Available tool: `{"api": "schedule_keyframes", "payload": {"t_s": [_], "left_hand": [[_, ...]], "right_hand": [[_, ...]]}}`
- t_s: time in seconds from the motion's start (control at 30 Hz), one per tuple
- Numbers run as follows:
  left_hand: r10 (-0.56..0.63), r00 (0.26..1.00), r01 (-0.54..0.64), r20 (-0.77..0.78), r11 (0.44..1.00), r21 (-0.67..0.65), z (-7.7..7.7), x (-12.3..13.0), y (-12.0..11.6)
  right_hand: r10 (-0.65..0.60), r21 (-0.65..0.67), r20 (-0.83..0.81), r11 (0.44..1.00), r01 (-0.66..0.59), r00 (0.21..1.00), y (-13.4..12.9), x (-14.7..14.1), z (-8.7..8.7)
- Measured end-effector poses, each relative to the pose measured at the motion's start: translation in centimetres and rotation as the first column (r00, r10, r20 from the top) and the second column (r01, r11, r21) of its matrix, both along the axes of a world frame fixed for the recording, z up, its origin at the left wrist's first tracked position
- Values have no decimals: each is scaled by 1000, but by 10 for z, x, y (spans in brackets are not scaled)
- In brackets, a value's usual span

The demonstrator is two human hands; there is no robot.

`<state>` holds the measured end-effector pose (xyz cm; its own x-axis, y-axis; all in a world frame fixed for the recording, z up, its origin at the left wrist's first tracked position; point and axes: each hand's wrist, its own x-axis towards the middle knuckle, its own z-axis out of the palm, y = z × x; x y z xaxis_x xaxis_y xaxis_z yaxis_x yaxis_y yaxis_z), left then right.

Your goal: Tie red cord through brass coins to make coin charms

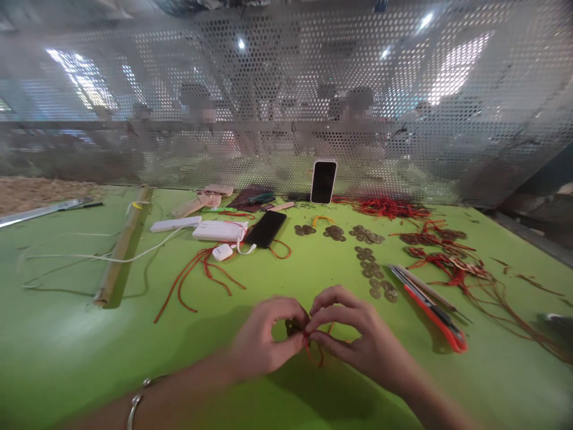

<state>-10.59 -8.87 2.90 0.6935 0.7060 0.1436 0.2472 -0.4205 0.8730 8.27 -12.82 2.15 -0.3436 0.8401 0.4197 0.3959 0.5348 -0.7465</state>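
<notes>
Just above the green table, my left hand [262, 337] pinches a small bunch of dark bronze coins [292, 326] between thumb and fingers. My right hand [362, 334] meets it fingertip to fingertip, closed on a thin red cord [320, 357] whose ends hang below the fingers. The exact spot where cord and coins meet is hidden by my fingertips. Right of my hands lie loose holed coins [369, 269] in a column, with further small piles [333, 233] behind. A utility knife [432, 313] with a red-orange handle rests beside a thin pointed stick [430, 289].
A black phone [267, 229], white power bank [219, 230] and red cords [208, 269] lie at centre-left. A bamboo tube [119, 257] lies further left. Another phone [323, 182] leans against the perforated metal screen [268, 143]. Red cord heaps [385, 207] and corded coins [456, 263] lie right.
</notes>
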Motion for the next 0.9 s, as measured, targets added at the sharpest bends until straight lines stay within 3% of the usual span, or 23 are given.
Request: {"api": "schedule_keyframes", "payload": {"t_s": [0.5,0.7,0.8,0.9], "left_hand": [[16,999,-12,-35,996,93,-9,1,2],[9,1000,-9,-4,997,80,-3,1,2],[45,999,-46,12,996,80,-2,1,1],[81,997,-81,6,995,59,-3,1,2]], "right_hand": [[-24,-220,70,975,39,997,-1,1,5],[-17,-286,-75,958,-5,997,-5,-7,3],[-57,-258,-142,966,18,988,-4,-13,-3],[-118,-133,-129,986,101,985,-2,-16,-12]]}}
